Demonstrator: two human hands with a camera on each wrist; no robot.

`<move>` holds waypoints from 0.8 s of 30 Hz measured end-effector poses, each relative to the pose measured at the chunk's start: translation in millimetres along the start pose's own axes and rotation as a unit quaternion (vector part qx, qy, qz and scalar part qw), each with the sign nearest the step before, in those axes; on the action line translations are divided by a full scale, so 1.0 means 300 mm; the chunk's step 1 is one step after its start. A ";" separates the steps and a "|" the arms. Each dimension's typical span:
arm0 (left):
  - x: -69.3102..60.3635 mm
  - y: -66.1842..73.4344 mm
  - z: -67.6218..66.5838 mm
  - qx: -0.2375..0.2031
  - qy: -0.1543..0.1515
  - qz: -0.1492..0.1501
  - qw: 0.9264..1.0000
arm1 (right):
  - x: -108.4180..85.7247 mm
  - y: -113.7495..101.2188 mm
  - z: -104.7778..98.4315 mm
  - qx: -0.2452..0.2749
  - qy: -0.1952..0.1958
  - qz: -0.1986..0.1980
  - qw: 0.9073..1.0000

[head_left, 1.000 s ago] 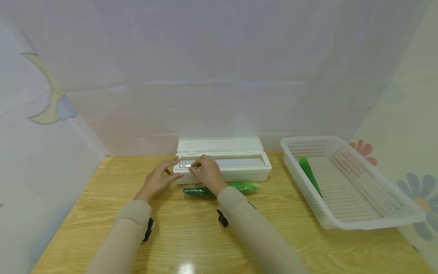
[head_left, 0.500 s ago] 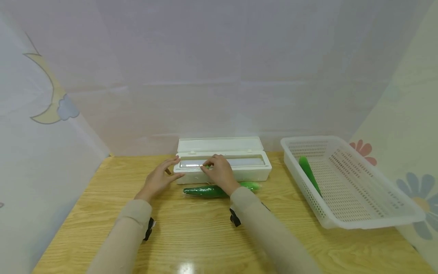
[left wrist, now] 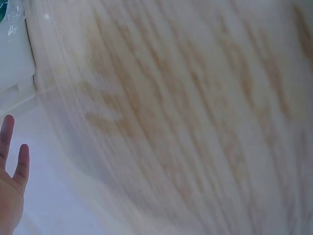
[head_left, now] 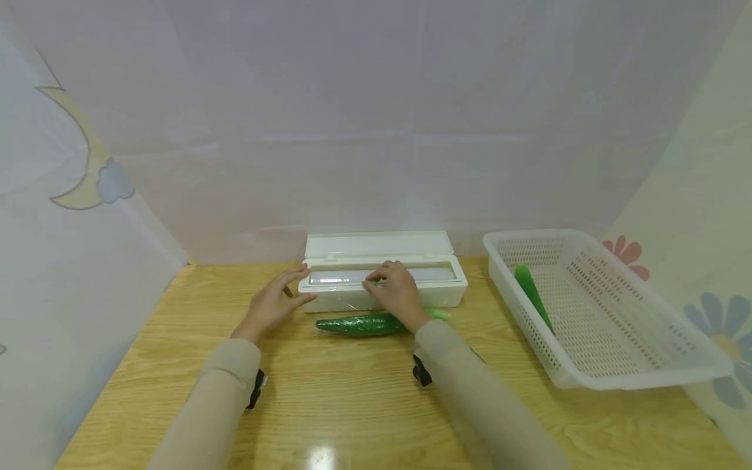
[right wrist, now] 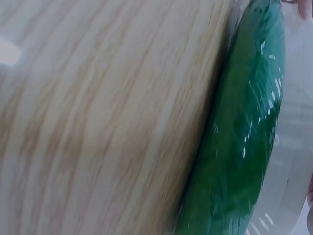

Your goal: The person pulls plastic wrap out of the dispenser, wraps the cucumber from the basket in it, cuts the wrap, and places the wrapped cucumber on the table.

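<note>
Left hand (head_left: pixel 273 303): fingers apart, touching the left end of the white box (head_left: pixel 341 300)
Right hand (head_left: pixel 396 290): fingertips pinching a small green piece (head_left: pixel 374 283)
Wrapped cucumber (head_left: pixel 358 325): before the box, nearer the person than the fingertips

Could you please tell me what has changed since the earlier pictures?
The right hand has moved rightward along the white box, carrying a small green piece. Nothing was visibly let go. The left hand stays at the box's left end; the wrapped cucumber and basket stay put.
</note>
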State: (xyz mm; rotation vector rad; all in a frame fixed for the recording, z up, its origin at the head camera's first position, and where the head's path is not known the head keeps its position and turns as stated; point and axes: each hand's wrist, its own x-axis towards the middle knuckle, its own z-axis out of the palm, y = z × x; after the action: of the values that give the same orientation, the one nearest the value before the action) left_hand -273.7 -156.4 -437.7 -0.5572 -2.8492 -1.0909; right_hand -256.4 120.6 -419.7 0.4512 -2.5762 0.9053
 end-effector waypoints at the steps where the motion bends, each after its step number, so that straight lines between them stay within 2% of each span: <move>1: 0.001 -0.001 -0.001 0.002 0.002 0.002 1.000 | -0.002 0.003 -0.005 0.001 0.001 -0.001 1.000; 15: 0.004 -0.004 0.001 0.009 -0.004 -0.005 1.000 | -0.004 0.036 -0.051 -0.005 -0.037 0.014 0.999; 24: 0.003 -0.009 0.004 0.006 -0.004 -0.008 1.000 | -0.009 0.049 -0.060 -0.007 -0.038 0.004 0.999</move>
State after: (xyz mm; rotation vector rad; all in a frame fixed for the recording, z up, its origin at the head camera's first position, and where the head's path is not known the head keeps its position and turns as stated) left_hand -275.4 -157.1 -440.3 -0.5401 -2.8696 -1.0757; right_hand -255.9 143.5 -415.6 0.4822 -2.6535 0.8881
